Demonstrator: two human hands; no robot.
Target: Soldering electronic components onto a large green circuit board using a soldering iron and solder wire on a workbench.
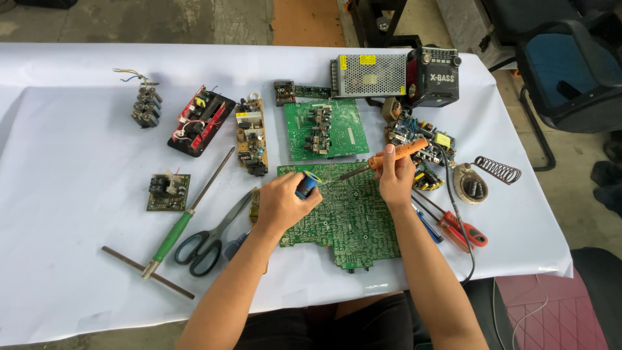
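A large green circuit board (346, 217), solder side up, is being worked on at the middle of the white-covered worktop (71, 162). An orange-handled soldering iron (389, 155) is being held in the right hand (395, 178), the grip closed pen-fashion around the handle so that the tip is being angled down and to the left onto the board's upper edge. A small blue and yellow spool (308, 185) is being gripped in the closed left hand (282, 204), apparently so that solder wire can be fed towards the tip; the wire itself is too thin to be made out. The iron's coiled metal stand (495, 170) is lying just right of the board, within reach. Black-handled scissors (207, 243), a green-handled file (188, 217) and red-handled screwdrivers (463, 230) are being kept beside the board.
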